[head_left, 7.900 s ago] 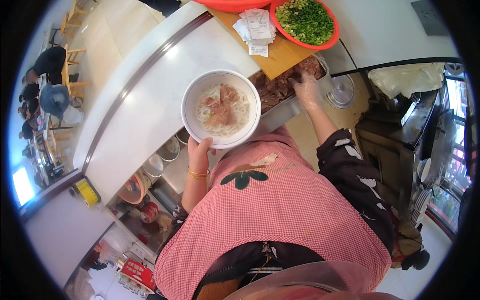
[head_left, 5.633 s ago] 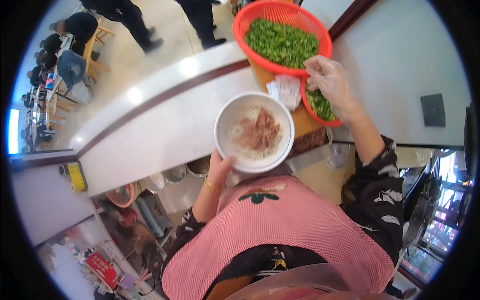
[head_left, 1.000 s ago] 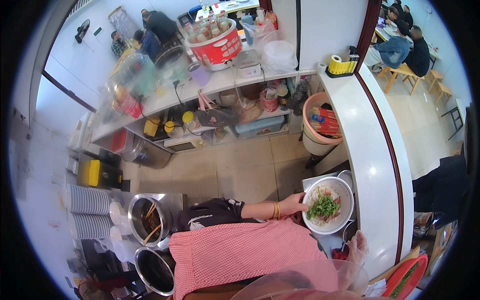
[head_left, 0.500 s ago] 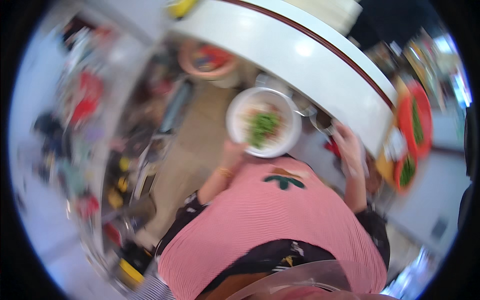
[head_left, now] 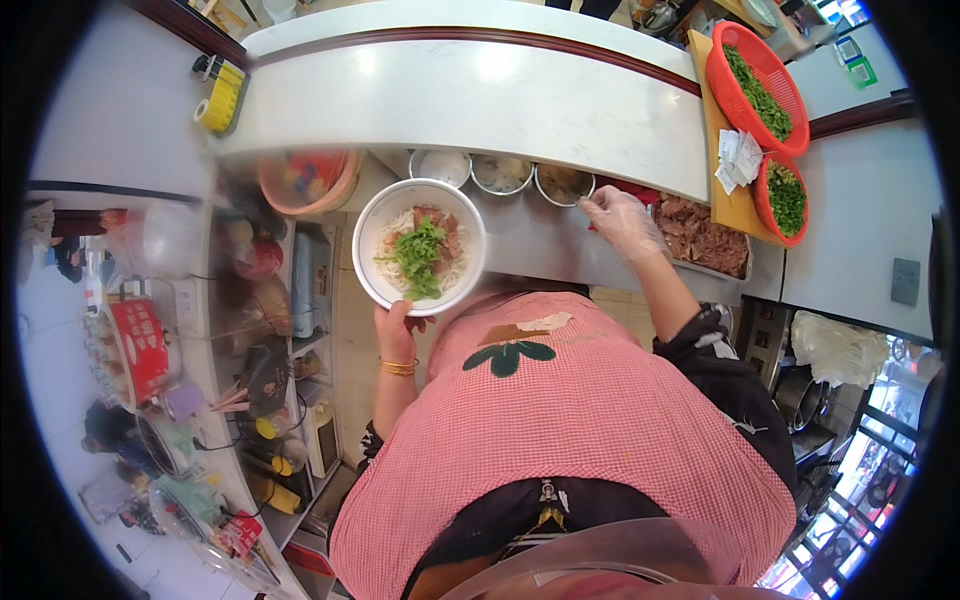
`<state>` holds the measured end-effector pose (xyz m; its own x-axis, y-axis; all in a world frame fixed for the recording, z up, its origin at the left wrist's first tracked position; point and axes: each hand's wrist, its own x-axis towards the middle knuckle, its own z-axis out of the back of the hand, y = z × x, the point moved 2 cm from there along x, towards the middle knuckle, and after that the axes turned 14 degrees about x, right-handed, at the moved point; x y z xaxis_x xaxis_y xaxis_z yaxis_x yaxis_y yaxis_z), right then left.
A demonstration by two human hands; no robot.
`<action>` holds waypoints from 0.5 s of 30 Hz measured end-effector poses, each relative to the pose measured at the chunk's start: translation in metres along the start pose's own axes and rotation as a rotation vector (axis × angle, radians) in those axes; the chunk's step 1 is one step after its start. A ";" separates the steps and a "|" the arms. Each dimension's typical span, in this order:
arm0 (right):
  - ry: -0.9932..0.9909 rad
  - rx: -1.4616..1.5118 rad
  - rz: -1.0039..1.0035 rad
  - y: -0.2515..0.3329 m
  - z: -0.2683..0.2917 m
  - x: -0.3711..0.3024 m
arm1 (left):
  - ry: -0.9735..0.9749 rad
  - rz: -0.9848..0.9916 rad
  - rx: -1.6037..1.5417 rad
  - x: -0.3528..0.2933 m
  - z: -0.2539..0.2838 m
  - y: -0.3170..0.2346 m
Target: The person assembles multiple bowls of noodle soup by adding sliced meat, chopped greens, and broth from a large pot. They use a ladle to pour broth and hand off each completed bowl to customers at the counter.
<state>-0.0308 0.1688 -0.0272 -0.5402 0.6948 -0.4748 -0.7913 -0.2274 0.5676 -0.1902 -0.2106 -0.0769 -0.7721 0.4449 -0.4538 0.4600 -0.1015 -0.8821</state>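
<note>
My left hand, a gold bracelet on its wrist, grips the near rim of a white bowl. The bowl contains white noodles, pieces of brown meat and chopped green herbs on top. My right hand wears a clear plastic glove. Its fingers are pinched together beside the right-hand round metal container; what they hold, if anything, is too small to make out. Right of that hand lies a rectangular tray of brown meat.
A white counter spans the far side. Two more round metal containers line its near edge. Two red baskets of greens stand on a wooden board at right. A pink tub and cluttered shelves are at left; a yellow tape roll sits far left.
The view has turned and sharpened. The bowl, still in my left hand, now appears farther left and away from my right hand. My right hand's fingers remain by the round container.
</note>
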 end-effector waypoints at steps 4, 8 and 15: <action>-0.063 0.028 -0.009 0.002 -0.045 0.013 | 0.025 0.009 0.003 -0.002 0.007 -0.001; -0.057 -0.168 0.140 -0.003 -0.063 0.024 | 0.042 0.009 0.046 0.003 0.014 0.000; -0.140 -0.011 0.193 0.015 -0.073 0.020 | 0.072 0.052 0.046 0.013 0.023 0.005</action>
<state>-0.0746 0.1289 -0.0773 -0.6374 0.7256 -0.2594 -0.6806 -0.3724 0.6309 -0.2077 -0.2258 -0.0901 -0.7134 0.5007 -0.4902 0.4765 -0.1662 -0.8633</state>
